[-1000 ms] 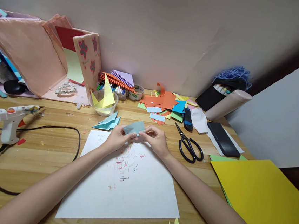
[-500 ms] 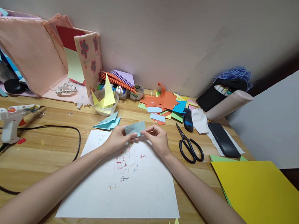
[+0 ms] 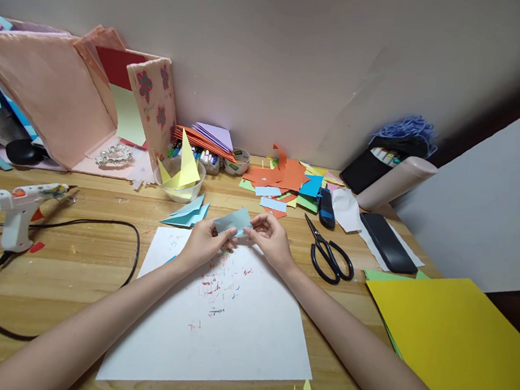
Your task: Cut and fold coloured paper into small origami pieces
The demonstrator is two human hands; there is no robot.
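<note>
Between my two hands is a small piece of light blue paper (image 3: 234, 219), held above the far end of a white sheet (image 3: 246, 335). My left hand (image 3: 207, 242) pinches its left side, thumb on the near face. At the paper's right edge, the thumb and fingers of my right hand (image 3: 268, 239) are closed on it. Folded light blue paper pieces (image 3: 187, 212) lie just beyond my left hand. Colored marks are scattered over the white sheet. Black-handled scissors (image 3: 330, 254) rest on the wood to the right of my right hand.
A glue gun (image 3: 21, 212) with a looping black cord stands at left. Behind my hands are a plastic bowl (image 3: 182, 187) with yellow paper and a heap of orange scraps (image 3: 284, 179). At right are a dark phone-like object (image 3: 388, 241) and large yellow sheets (image 3: 452, 342).
My hands stay in nearly the same place, both on the light blue paper. The paper has tilted and shifted slightly left. A bit of blue now shows beside my left wrist.
</note>
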